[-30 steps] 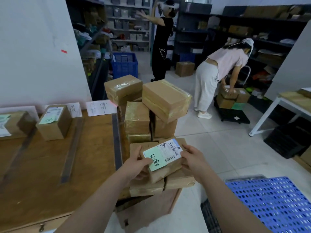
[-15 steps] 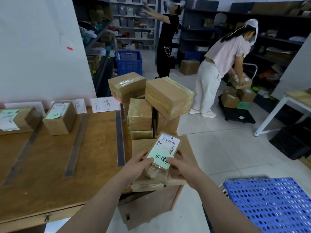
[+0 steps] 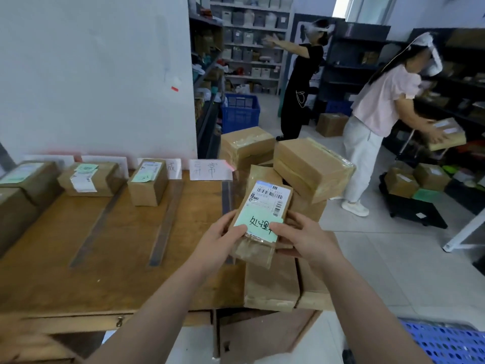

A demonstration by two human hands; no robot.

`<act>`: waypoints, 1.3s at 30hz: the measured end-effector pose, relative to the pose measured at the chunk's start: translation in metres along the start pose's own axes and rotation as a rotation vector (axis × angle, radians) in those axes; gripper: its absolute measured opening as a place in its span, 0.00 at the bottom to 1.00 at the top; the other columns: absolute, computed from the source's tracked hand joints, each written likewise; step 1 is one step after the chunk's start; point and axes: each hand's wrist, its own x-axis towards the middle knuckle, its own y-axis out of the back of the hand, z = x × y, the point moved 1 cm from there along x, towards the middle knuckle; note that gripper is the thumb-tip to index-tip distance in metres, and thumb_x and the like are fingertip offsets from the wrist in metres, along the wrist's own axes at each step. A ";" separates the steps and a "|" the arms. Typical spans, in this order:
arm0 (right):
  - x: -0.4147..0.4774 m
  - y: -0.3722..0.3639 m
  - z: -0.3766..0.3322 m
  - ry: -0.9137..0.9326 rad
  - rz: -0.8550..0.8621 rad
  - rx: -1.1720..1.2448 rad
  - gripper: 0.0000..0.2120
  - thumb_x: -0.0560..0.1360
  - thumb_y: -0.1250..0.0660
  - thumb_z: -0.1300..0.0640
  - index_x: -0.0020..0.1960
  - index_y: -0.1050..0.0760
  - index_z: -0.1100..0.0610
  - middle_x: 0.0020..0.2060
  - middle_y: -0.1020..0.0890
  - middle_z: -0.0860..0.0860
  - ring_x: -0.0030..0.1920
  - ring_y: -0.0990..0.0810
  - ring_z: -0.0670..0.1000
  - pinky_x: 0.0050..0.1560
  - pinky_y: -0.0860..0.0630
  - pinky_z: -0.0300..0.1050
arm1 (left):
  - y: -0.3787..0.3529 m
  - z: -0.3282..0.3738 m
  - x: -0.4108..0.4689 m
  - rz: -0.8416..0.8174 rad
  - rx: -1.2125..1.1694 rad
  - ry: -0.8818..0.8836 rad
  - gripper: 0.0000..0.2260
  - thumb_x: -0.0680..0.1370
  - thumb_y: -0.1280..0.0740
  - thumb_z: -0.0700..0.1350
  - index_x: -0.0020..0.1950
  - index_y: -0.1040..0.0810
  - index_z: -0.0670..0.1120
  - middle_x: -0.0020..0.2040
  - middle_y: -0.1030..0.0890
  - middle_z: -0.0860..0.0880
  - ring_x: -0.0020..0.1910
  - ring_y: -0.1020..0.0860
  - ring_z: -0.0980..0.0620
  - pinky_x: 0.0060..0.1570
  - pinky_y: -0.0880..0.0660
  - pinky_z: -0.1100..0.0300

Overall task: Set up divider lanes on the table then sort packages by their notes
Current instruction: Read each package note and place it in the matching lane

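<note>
A small brown package (image 3: 262, 219) with a white barcode label and a green handwritten note is held upright over the table's right end. My left hand (image 3: 219, 239) grips its left side and my right hand (image 3: 305, 239) its right side. Dark divider strips (image 3: 164, 224) (image 3: 98, 224) (image 3: 227, 198) lie on the wooden table (image 3: 78, 258), marking lanes. Sorted packages sit at the back of the lanes: one (image 3: 148, 182), another (image 3: 90, 178), and more at the far left (image 3: 29, 177). White paper signs (image 3: 210, 169) lean against the wall.
A stack of taped cardboard boxes (image 3: 312, 166) stands at the table's right end. A blue perforated crate (image 3: 446, 342) is at lower right. Two people work near shelves behind; one holds a box over a black cart (image 3: 414, 208). A white table leg (image 3: 462, 232) is at right.
Both hands lifted the small package off the stack and turned it upright. My view swung left, so more of the table and its sorted packages shows.
</note>
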 end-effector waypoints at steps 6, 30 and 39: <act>0.017 -0.093 -0.029 0.050 -0.078 -0.028 0.17 0.74 0.28 0.57 0.59 0.29 0.46 0.45 0.15 0.44 0.44 0.15 0.46 0.43 0.17 0.45 | 0.086 0.000 -0.015 0.128 -0.054 -0.029 0.16 0.81 0.37 0.50 0.69 0.30 0.58 0.57 0.19 0.59 0.52 0.19 0.61 0.47 0.23 0.66; 0.136 -0.469 -0.045 -0.077 -0.353 -0.005 0.23 0.75 0.30 0.52 0.67 0.28 0.58 0.54 0.16 0.50 0.53 0.17 0.48 0.54 0.19 0.46 | 0.438 -0.056 -0.010 0.527 -0.170 0.131 0.11 0.81 0.36 0.47 0.63 0.26 0.53 0.54 0.16 0.52 0.47 0.17 0.55 0.44 0.22 0.60; 0.216 -0.535 -0.024 -0.201 -0.379 -0.047 0.14 0.78 0.32 0.54 0.61 0.23 0.57 0.51 0.15 0.49 0.50 0.16 0.47 0.47 0.19 0.40 | 0.504 -0.100 0.055 0.555 -0.098 0.264 0.18 0.80 0.35 0.52 0.68 0.28 0.47 0.56 0.17 0.51 0.52 0.18 0.53 0.54 0.21 0.53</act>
